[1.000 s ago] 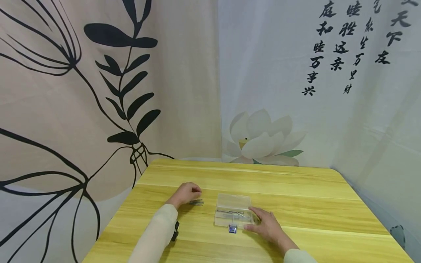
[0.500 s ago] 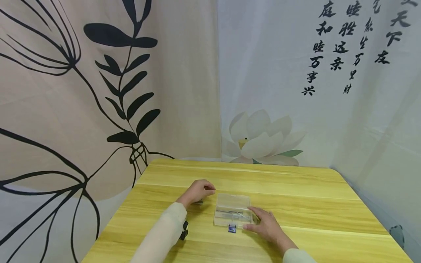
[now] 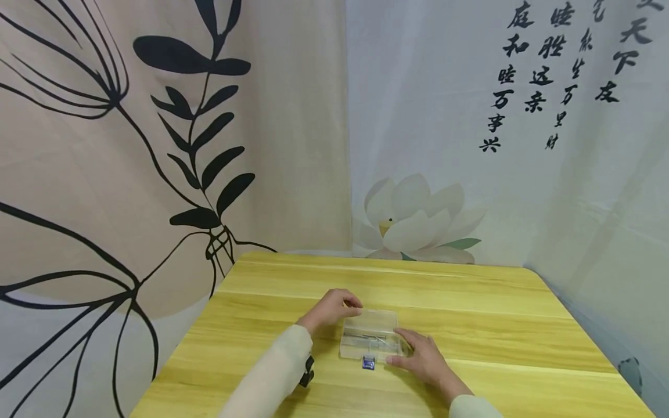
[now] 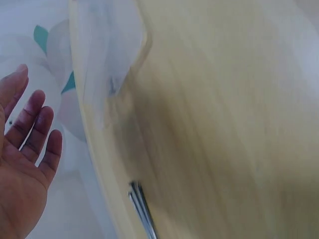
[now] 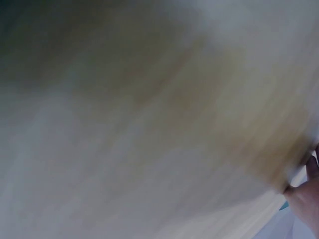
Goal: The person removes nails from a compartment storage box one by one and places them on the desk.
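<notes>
A clear plastic box lies open on the table, its lid folded back on the far side. Several thin metal nails rest inside it. My left hand hovers at the lid's far left corner, thumb and forefinger close together; I cannot tell if a nail is between them. In the left wrist view the other fingers are loosely extended, and a small bundle of nails lies on the tabletop. My right hand holds the box's right side, thumb at the near corner and fingers farther back.
A small blue piece sits at the box's front edge. The wood-grain table reaches back to a printed curtain. A black strap device is on the left sleeve.
My left hand has moved right, from the nail bundle to the far left corner of the box. My right hand and the box have stayed in place.
</notes>
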